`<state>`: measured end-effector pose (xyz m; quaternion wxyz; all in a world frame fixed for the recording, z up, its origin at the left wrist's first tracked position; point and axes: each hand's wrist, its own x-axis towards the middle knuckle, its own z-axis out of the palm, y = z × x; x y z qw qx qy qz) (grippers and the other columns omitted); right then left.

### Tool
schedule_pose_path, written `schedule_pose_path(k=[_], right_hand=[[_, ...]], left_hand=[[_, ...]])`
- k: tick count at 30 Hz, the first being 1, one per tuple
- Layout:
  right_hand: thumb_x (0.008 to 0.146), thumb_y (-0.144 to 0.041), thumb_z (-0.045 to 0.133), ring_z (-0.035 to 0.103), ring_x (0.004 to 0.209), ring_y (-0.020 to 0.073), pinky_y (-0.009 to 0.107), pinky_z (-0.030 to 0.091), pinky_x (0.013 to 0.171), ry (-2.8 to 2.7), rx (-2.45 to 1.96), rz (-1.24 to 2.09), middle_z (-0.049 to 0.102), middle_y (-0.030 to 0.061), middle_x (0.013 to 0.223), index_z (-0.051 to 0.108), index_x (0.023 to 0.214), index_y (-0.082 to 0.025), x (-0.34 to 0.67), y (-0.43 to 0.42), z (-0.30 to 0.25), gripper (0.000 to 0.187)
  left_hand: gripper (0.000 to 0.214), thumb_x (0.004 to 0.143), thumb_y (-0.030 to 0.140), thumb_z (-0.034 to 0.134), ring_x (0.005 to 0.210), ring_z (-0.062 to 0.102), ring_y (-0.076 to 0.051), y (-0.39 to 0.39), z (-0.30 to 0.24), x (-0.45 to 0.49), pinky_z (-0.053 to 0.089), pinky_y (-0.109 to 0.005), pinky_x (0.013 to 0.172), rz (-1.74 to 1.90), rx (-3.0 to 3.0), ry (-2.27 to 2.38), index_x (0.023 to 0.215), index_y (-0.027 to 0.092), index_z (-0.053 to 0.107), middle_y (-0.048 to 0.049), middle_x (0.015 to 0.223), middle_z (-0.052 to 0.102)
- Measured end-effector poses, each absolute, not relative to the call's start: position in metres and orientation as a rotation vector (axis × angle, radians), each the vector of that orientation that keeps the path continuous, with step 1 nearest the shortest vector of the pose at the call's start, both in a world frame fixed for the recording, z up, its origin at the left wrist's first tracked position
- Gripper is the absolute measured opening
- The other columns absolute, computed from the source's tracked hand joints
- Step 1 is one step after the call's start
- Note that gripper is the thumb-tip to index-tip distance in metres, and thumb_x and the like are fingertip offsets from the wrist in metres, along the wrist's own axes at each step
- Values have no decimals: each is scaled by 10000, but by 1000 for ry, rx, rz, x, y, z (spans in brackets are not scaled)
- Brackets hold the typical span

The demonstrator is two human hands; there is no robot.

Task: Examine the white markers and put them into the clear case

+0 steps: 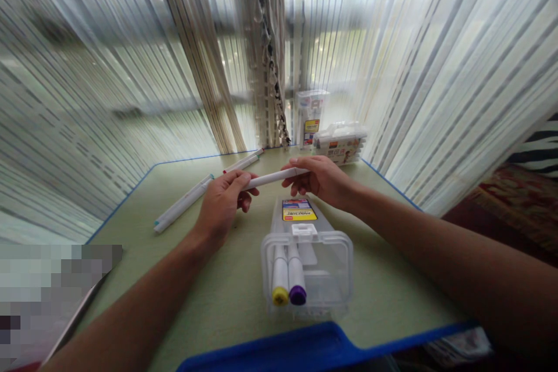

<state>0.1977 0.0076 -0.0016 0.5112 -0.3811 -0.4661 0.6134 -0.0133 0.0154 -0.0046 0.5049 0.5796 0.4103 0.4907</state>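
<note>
A white marker (pixel 276 177) is held level between my two hands above the table. My left hand (pixel 224 197) pinches its left end. Closed around the other end are the fingers of my right hand (pixel 320 181), which hide its tip. Below them lies a clear plastic marker case (pixel 344 261) with a yellow-and-blue label, its open end toward me. Inside it rest a yellow-ended marker (pixel 279 279) and a purple-ended marker (pixel 297 279), side by side. Left of my left hand lie white markers with teal ends (pixel 183 204).
Farther back lie white markers with red and green ends (pixel 244 161). A clear upright case (pixel 310 122) and a clear handled case (pixel 342 142) stand at the back right. String curtains (pixel 131 70) hang around the green table (pixel 383 279), which has a blue edge.
</note>
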Motion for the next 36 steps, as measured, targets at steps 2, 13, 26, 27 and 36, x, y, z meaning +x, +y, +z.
schedule_pose_path(k=[2,13,26,27,36], right_hand=[[927,-230,581,653,500,132,212,485,463,-1121,-922,1470,744,110,696,715,809,-113,198,7,-1,214],[936,-202,566,648,483,125,209,490,470,-1126,-932,1467,741,109,688,706,796,-106,197,5,1,220],[921,-206,577,648,494,125,206,503,475,-1134,-941,1460,746,109,691,712,789,-109,197,5,2,213],[919,-206,579,647,491,125,206,501,473,-1132,-944,1461,745,109,688,710,790,-108,197,5,2,208],[911,-207,599,646,486,126,211,488,467,-1132,-953,1459,744,115,694,701,801,-102,197,6,1,183]], left_hand=[[238,781,353,667,424,490,-83,16,-5,-13,374,-205,426,1184,1399,989,831,125,719,-25,624,658],[232,787,343,660,429,489,-79,16,-5,-13,376,-200,430,1171,1406,989,836,125,720,-19,625,657],[233,791,338,659,432,490,-78,16,-6,-13,376,-198,428,1160,1414,985,847,119,718,-18,628,654],[236,791,339,660,432,491,-77,16,-6,-13,374,-196,428,1158,1413,985,851,118,717,-17,628,653],[237,782,337,660,435,494,-80,16,-6,-13,375,-195,428,1145,1412,983,841,113,710,-14,620,652]])
